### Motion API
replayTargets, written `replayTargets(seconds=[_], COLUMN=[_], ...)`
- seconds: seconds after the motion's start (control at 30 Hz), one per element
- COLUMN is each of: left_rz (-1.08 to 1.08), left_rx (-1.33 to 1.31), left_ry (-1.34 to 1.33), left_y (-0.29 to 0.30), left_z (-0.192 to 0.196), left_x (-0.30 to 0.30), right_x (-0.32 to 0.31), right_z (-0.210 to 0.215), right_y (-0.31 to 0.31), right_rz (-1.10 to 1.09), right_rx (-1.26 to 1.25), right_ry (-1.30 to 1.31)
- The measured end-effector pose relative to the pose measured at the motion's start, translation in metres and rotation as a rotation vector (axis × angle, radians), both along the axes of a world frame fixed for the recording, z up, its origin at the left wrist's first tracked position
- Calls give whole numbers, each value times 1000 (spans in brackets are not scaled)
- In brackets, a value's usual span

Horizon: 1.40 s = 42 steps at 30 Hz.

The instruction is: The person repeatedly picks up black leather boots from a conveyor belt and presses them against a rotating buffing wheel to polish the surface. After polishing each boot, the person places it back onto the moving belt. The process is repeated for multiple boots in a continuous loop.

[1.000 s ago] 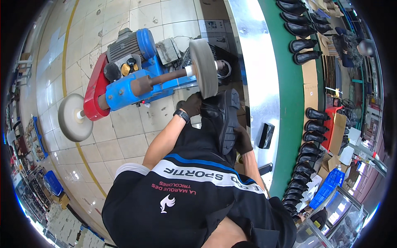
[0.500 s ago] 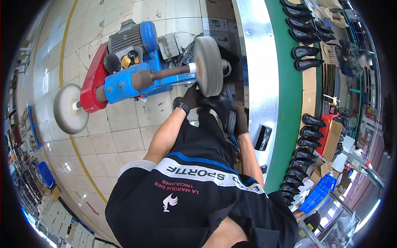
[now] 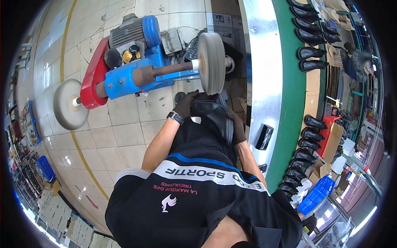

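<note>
A black leather boot [image 3: 206, 108] is held between my two dark-gloved hands, just below the spinning-machine's pale buffing wheel [image 3: 213, 62]. My left hand [image 3: 186, 104], with a watch at the wrist, is closed on the boot's left end. Along the sole side, my right hand [image 3: 237, 127] grips the boot from the right. The boot's upper edge lies close under the wheel's rim; whether they touch I cannot tell. Parts of the fingers of both hands are hidden behind the boot.
The blue buffing machine [image 3: 128, 80] has a red belt guard [image 3: 94, 74] and a second wheel [image 3: 70, 104] at left. To my right runs a metal-edged bench [image 3: 263, 82] with a black block [image 3: 264, 137]. Black boots [image 3: 310, 37] line its green top. Another person [image 3: 351, 62] is far right.
The boot has come down and turned, showing more of its upper beneath the wheel. My left hand has shifted slightly left and down, my right hand slightly down.
</note>
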<state>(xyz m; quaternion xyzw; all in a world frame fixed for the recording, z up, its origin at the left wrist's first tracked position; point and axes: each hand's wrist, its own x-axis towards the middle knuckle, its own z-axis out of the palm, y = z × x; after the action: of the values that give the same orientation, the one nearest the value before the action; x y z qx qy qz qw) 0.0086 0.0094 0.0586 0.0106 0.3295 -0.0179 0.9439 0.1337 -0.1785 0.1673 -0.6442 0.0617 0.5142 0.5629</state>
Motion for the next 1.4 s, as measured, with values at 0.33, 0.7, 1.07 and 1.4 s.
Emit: replayTargets(seconds=[0.33, 0.7, 1.07, 1.4], left_rz=[-277, -1026, -1288, -656], left_rx=[686, 1971, 1560, 879], left_ry=[-210, -190, 220, -340], left_y=[64, 88, 39, -44], left_z=[-155, -139, -144, 108], left_x=[-10, -14, -47, 70], right_x=[25, 48, 68, 175], right_z=[-73, -140, -124, 33], right_y=[62, 89, 90, -126], right_rz=[-139, -108, 95, -12], right_rx=[280, -385, -413, -314], right_ry=[418, 704, 270, -556])
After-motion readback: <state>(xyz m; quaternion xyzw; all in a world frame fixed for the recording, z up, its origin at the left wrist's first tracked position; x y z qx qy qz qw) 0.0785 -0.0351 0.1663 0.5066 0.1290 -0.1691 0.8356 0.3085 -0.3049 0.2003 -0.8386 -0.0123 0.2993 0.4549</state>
